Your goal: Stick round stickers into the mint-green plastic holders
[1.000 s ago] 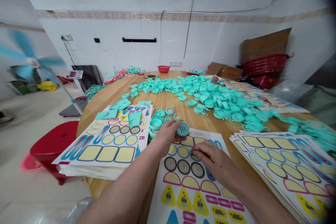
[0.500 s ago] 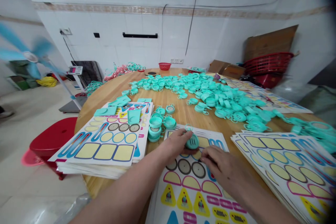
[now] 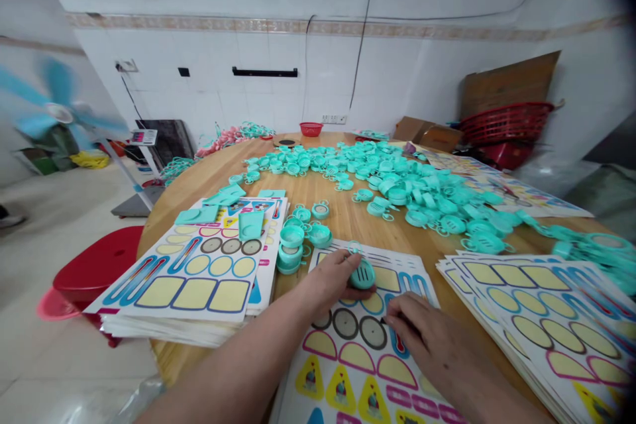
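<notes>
My left hand [image 3: 335, 276] grips a round teal plastic case [image 3: 362, 274] with slots in its face and a loop at its top, held just above a sticker sheet [image 3: 354, 356]. To its right, my right hand [image 3: 415, 324] is closed in a pinch low over the same sheet. Its fingertips are at the right edge of a dark-rimmed round sticker [image 3: 372, 332]. A small dark bit shows at those fingertips, too small to name. Several similar teal cases [image 3: 291, 236] stand stacked beyond my left wrist.
A large heap of teal cases [image 3: 397, 179] covers the middle and right of the round wooden table [image 3: 199, 172]. Sticker-sheet stacks lie at the left [image 3: 163, 308] and right [image 3: 541, 318]. A red stool [image 3: 99, 262] and a spinning fan [image 3: 59, 112] stand left.
The view has shifted slightly. My left hand still holds the teal case above the sheet, and my right fingertips stay at the round sticker's edge, with little visible movement.
</notes>
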A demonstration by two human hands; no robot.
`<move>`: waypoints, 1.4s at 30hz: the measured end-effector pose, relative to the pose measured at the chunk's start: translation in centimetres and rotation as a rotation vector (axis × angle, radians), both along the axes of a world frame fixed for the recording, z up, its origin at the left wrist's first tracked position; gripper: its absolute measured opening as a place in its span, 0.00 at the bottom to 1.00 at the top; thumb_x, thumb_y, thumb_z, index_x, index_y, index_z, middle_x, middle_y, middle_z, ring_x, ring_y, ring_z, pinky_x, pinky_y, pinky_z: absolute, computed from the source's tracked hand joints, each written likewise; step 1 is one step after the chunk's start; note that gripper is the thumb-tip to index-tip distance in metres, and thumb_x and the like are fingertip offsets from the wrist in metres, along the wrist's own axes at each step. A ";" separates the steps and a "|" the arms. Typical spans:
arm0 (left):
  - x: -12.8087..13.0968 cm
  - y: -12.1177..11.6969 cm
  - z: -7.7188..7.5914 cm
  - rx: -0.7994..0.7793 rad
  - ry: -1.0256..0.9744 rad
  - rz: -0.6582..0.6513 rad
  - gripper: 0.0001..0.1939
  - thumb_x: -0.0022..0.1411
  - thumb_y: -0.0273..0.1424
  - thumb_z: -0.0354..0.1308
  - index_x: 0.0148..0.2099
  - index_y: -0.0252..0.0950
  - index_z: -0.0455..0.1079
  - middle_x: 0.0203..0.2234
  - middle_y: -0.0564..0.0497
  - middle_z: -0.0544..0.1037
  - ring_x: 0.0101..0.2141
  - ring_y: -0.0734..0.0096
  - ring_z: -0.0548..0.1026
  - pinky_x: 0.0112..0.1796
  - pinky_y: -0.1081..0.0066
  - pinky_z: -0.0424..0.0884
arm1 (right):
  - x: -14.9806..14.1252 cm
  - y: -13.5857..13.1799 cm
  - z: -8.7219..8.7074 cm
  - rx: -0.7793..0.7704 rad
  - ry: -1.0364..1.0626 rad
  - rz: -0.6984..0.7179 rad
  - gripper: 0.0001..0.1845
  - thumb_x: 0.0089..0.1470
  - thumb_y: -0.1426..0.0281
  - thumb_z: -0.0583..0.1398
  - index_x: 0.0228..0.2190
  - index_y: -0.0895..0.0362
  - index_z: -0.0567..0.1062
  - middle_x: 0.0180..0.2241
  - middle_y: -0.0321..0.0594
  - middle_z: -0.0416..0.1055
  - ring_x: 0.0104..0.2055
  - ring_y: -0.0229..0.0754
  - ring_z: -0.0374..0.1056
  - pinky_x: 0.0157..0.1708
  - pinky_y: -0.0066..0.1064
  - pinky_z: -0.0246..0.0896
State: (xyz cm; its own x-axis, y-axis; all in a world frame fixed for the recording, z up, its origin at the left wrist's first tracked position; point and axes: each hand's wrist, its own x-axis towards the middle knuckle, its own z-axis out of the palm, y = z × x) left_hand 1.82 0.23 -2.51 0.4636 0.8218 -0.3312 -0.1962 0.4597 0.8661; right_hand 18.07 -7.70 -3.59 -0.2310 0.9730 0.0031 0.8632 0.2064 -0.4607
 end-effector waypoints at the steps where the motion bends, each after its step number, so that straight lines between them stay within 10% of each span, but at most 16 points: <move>1: 0.0 0.0 0.0 0.003 0.003 -0.003 0.07 0.63 0.32 0.49 0.34 0.34 0.62 0.24 0.52 0.69 0.25 0.72 0.73 0.37 0.64 0.72 | 0.0 0.0 0.0 0.001 0.001 -0.002 0.10 0.60 0.69 0.47 0.29 0.54 0.64 0.29 0.36 0.66 0.31 0.43 0.62 0.32 0.35 0.54; 42: 0.3 -0.4 0.3 0.035 0.064 0.020 0.06 0.62 0.33 0.50 0.37 0.35 0.63 0.27 0.52 0.69 0.27 0.71 0.74 0.38 0.64 0.73 | -0.6 -0.4 0.4 -0.040 0.016 -0.124 0.09 0.56 0.69 0.50 0.26 0.53 0.65 0.26 0.33 0.67 0.28 0.39 0.63 0.25 0.29 0.52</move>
State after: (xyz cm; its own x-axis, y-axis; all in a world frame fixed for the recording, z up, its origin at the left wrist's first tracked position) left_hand 2.08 -0.20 -2.26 0.4255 0.8426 -0.3302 -0.1487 0.4250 0.8929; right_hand 17.46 -8.11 -3.21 -0.1089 0.9935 -0.0331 0.8734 0.0798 -0.4804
